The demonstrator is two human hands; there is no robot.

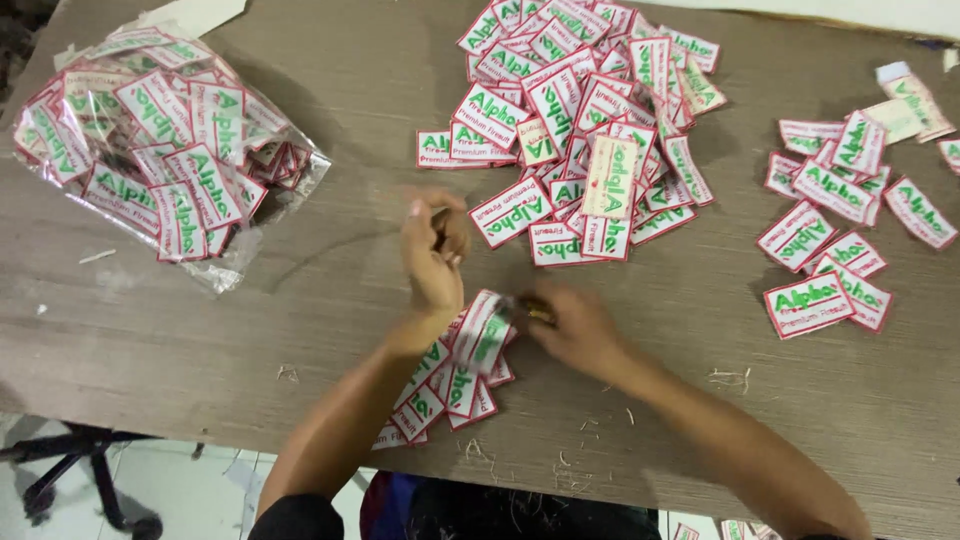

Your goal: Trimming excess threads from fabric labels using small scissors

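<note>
The right hand's (575, 328) fingers (540, 313) pinched one woven label (485, 330) — white, red-edged, green-lettered — at its end, just above a fanned stack of labels (440, 390) near the bench (250, 330) edge. The left hand (433, 250) was raised and clenched; what it gripped could not be told. Beyond lay a big heap of labels (580, 120), a smaller scatter (850, 230) on the right, and a clear bag of labels (150, 150) on the left — thread scraps (730, 378) nearby.

Light: even, fairly bright, from overhead | Shadows: soft, short ones beside the forearms and label heaps on the table (300, 300) | Glare: shiny highlights on the clear plastic bag (255, 215) | Blur: both hands motion-smeared | Edges: slight wide-angle bending
</note>
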